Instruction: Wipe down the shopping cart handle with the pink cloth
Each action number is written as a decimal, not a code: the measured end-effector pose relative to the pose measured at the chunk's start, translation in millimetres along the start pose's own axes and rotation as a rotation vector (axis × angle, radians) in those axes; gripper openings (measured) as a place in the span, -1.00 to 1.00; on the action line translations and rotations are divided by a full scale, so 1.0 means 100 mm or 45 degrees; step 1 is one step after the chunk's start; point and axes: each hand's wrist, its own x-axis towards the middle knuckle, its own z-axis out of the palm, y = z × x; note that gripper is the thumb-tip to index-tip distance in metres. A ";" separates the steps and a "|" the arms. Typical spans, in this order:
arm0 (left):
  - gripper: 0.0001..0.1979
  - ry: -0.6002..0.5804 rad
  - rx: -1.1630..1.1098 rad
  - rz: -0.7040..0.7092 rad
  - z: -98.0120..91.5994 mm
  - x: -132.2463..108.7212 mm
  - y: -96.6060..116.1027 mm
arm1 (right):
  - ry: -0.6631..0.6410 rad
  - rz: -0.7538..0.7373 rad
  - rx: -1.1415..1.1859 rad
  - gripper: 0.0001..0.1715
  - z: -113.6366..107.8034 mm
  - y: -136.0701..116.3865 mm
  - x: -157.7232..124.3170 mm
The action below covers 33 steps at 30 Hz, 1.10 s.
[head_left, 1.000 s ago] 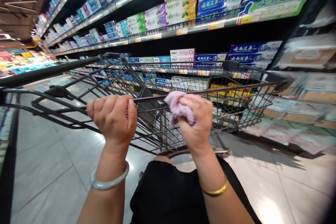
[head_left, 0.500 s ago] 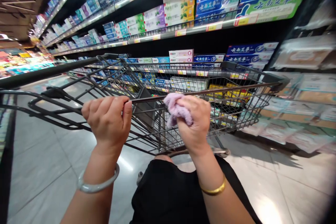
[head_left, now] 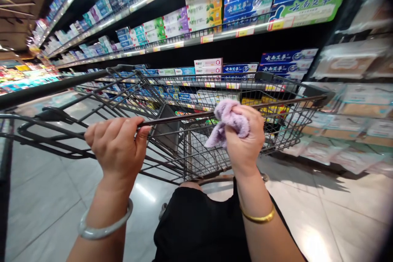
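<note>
A dark metal shopping cart point(head_left: 184, 116) stands sideways right in front of me, its wire basket to the right and its push handle point(head_left: 52, 88) to the left. My left hand point(head_left: 118, 143) is closed around the cart's near top rail, thumb along the rail. Bunched in my right hand point(head_left: 247, 139) is a light purple cloth point(head_left: 231, 120), wrapped against the same rail farther right. One end of the cloth hangs below my fingers. The part of the rail inside the cloth is hidden.
Beyond the cart runs a long shelf point(head_left: 172, 43) stacked with toothpaste boxes point(head_left: 250, 0) and price tags. At the right hang several clear packages point(head_left: 350, 59). Pale floor tiles point(head_left: 46, 196) lie below, and a black garment point(head_left: 199, 225) covers my lap.
My right hand has slid to the right along the rail with the purple cloth. My left hand keeps its hold, and the view has shifted slightly.
</note>
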 end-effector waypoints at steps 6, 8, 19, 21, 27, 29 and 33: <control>-0.74 0.013 -0.014 -0.048 0.03 0.01 0.03 | 0.038 -0.018 -0.056 -0.58 0.05 -0.09 -0.07; -0.74 0.016 -0.012 -0.053 0.03 0.01 0.04 | -0.109 -0.111 -0.063 -0.57 0.09 -0.17 -0.12; -0.74 0.062 -0.030 -0.023 0.05 0.02 0.06 | 0.015 -0.025 -0.041 -0.56 0.07 -0.13 -0.10; -0.74 0.060 -0.036 -0.038 0.05 0.02 0.05 | -0.129 -0.115 -0.050 -0.56 0.09 -0.18 -0.12; -0.77 -0.028 -0.081 -0.031 -0.01 0.04 0.04 | 0.103 0.065 -0.037 -0.60 0.02 -0.03 -0.05; -0.77 -0.050 -0.087 -0.042 -0.03 0.05 0.04 | 0.124 0.095 -0.035 -0.60 0.02 -0.01 -0.04; -0.75 -0.059 -0.109 -0.079 -0.04 0.06 0.00 | -0.015 -0.021 -0.037 -0.54 0.07 -0.08 -0.08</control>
